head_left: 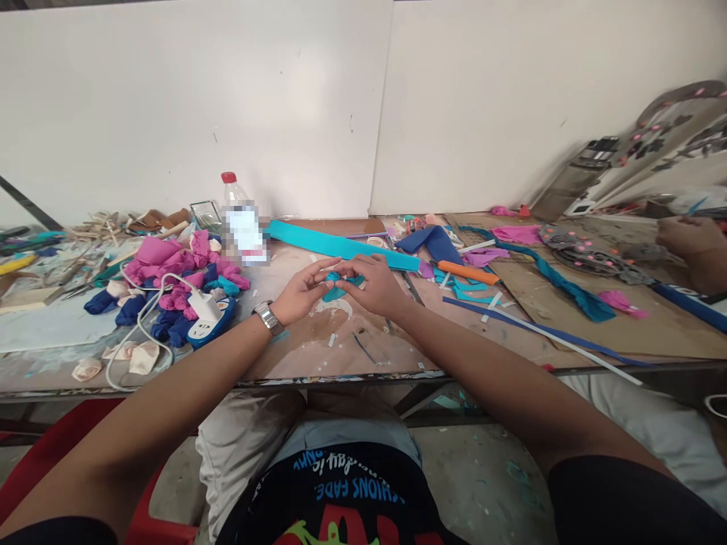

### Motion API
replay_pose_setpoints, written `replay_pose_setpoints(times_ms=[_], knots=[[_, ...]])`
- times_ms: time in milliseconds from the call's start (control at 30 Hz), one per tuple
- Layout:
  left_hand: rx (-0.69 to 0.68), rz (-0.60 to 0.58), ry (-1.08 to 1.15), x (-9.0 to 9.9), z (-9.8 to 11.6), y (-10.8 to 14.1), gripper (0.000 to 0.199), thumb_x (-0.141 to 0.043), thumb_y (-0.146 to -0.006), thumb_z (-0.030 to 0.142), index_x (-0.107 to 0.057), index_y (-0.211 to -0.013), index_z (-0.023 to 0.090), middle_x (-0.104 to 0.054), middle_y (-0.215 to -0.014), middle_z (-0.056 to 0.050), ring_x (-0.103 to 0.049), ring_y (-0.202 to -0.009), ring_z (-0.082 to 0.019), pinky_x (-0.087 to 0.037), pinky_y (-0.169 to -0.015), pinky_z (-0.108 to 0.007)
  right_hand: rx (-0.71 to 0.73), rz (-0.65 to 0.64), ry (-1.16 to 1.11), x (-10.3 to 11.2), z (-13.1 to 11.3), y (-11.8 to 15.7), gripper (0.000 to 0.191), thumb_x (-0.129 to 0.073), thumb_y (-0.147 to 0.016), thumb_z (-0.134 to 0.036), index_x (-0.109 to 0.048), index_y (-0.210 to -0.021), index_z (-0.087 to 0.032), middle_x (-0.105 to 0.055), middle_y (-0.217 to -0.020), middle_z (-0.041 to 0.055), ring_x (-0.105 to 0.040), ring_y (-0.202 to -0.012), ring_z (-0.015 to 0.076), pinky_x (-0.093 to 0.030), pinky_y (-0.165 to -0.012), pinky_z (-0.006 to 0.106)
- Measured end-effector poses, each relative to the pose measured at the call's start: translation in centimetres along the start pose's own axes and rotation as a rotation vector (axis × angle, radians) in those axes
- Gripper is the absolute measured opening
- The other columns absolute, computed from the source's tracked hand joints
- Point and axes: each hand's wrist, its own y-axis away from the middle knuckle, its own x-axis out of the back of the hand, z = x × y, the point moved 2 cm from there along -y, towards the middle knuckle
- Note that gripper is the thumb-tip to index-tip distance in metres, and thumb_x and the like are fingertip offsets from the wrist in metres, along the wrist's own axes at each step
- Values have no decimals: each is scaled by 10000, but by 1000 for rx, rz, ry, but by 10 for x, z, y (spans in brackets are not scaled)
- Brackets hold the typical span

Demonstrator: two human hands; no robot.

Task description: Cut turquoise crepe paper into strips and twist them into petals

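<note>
Both my hands meet over the worktable (pixel 318 348), gripping one small piece of teal crepe paper (pixel 336 291). My left hand (pixel 307 290), with a metal watch at the wrist, pinches the piece from the left. From the right, my right hand (pixel 375 284) holds it with bent fingers that cover part of it. Just beyond my hands a long flat teal strip (pixel 341 246) lies slantwise across the table. To the right are an orange-handled cutter (pixel 469 272) and a folded dark blue strip (pixel 435 242).
At left, rolled pink and navy pieces (pixel 164 265) lie by a blue power strip (pixel 211 322) with a white cable. Behind stands a red-capped bottle (pixel 229 182). A white stick (pixel 568 344) rests at right. Another person's hand (pixel 693 242) is at far right.
</note>
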Motion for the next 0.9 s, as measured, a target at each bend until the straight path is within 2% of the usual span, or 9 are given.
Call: replay_pose_setpoints(times_ms=[133, 367, 500, 567, 667, 900], knots=[[-9, -13, -9, 0, 1, 1, 651, -789, -875, 428, -572, -1464, 254, -738, -1292, -89, -651, -1275, -262, -469, -1090, -406, 12, 11, 17, -1, 1, 0, 351, -582, -1003, -538, -729, -1108, -236, -749, -969, 60, -660, -941, 239, -345, -937, 419], [-21, -45, -41, 0, -1, 1, 627, -724, -932, 419, -511, -1500, 263, -705, -1341, -109, -655, -1247, -248, -473, -1083, -410, 45, -12, 46, -2, 1, 0, 319, -569, -1024, -488, -749, -1143, -253, -745, -1007, 63, -658, -964, 238, -326, -935, 422], [-69, 48, -138, 1, 0, 1, 526, -739, -914, 411, -590, -1392, 251, -661, -1366, -117, -611, -1268, -253, -511, -1002, -374, 32, -6, 29, -2, 1, 1, 329, -545, -1034, -490, -736, -1129, -239, -741, -1042, 69, -657, -944, 235, -320, -927, 424], [-108, 108, -214, 1, 2, 2, 434, -752, -901, 398, -643, -1287, 232, -657, -1329, -114, -606, -1223, -240, -522, -944, -342, 27, -1, 19, -1, 1, 1, 327, -543, -1034, -490, -729, -1106, -230, -743, -1053, 70, -659, -943, 237, -318, -930, 427], [-141, 120, -247, 1, 5, 2, 327, -747, -903, 381, -671, -1170, 209, -678, -1218, -100, -622, -1102, -206, -517, -895, -311, 17, 7, 13, -2, 1, 1, 319, -556, -1025, -501, -714, -1059, -226, -750, -1025, 65, -659, -942, 242, -317, -939, 428], [-148, 148, -259, 3, 3, 1, 238, -717, -918, 369, -667, -1069, 192, -661, -1021, -52, -618, -960, -166, -494, -829, -283, -37, 42, -49, -3, 4, -1, 378, -593, -979, -587, -653, -944, -216, -747, -926, 45, -656, -885, 223, -355, -943, 411]])
